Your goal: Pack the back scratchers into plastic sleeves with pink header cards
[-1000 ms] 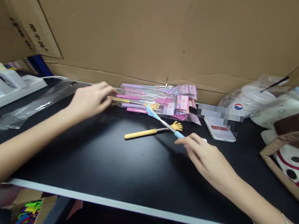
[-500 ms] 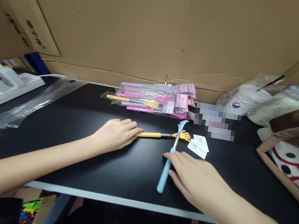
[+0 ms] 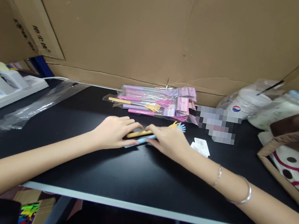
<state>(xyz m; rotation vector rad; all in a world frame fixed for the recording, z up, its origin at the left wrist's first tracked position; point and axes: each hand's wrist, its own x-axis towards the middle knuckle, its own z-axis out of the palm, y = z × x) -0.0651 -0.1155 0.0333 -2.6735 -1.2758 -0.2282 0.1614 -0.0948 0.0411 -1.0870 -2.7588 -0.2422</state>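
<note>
A yellow back scratcher (image 3: 135, 134) and a light-blue back scratcher (image 3: 142, 140) lie side by side, low over the black table, slanting up to the right. My left hand (image 3: 115, 132) is closed about their handle ends, its thumb across the blue handle. Farther along, my right hand (image 3: 171, 141) wraps over both from above, hiding their middle parts. Only the yellow and blue claw tips show beyond its knuckles. Two white cards (image 3: 202, 146) lie just right of my right hand, one partly over the other.
Several packaged back scratchers (image 3: 151, 102) are piled at the back. A power strip (image 3: 10, 93) and a clear plastic sleeve (image 3: 41, 102) lie left. A bagged white cup (image 3: 251, 103), a bottle (image 3: 281, 108) and a cloth bag (image 3: 298, 153) stand right. Cardboard (image 3: 141, 25) walls the back.
My right hand has brought the blue back scratcher left, turning it from near upright to lie alongside the yellow one. Both hands are now close together on the pair.
</note>
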